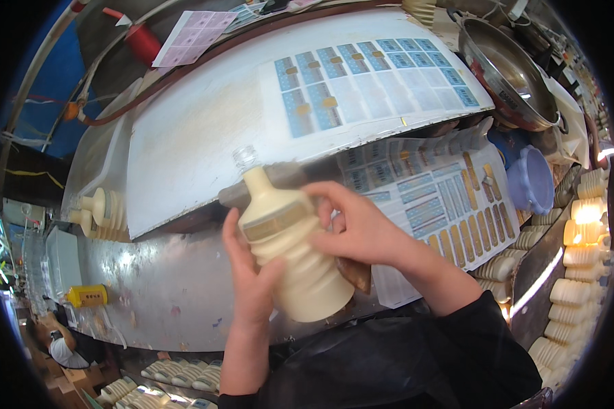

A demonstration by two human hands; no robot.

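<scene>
A cream ribbed bottle [310, 276] with a narrow neck and a clear top is tilted over the bench edge, its base toward me. Around its left side, my left hand [251, 273] grips with thumb and fingers. My right hand [358, 221] is closed against the right side, fingers curled at the shoulder and thumb on the body. A gold-brown band with a grey edge [278, 219] lies across the shoulder between my hands. Behind the bottle is a grey rolled cloth [290, 175]. Under my right hand shows a brown piece [355, 274] whose kind is unclear.
A white board [191, 123] carries blue and gold decals [334, 61]. More decal sheets [450, 211] lie to the right. Around them are a metal pan [508, 68], a purple bucket [531, 180], a yellow container [87, 296] and several cream bottles [102, 208]. Another person [65, 341] is far left.
</scene>
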